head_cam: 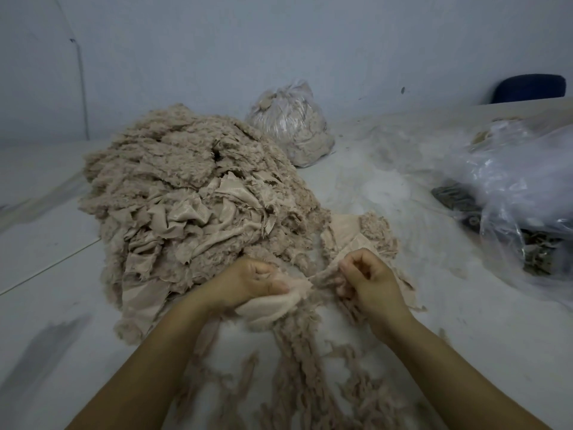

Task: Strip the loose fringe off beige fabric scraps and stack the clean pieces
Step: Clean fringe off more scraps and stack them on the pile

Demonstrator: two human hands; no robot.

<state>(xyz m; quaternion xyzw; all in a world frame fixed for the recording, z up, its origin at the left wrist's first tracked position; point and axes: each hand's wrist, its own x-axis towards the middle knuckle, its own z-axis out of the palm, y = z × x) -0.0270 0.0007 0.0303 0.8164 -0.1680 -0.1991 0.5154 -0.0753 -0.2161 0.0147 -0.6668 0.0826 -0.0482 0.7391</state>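
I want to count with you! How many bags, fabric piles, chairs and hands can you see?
Bags: 2, a tied one at the back and a loose one at the right
Piles: 1 big beige pile
Chairs: 1 blue chair, partly hidden
Hands: 2, left hand and right hand
Total: 6

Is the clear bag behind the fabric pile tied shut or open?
Tied shut. The bag has its plastic gathered into a twisted knot at the top, and beige scraps fill it. It sits on the floor behind the pile.
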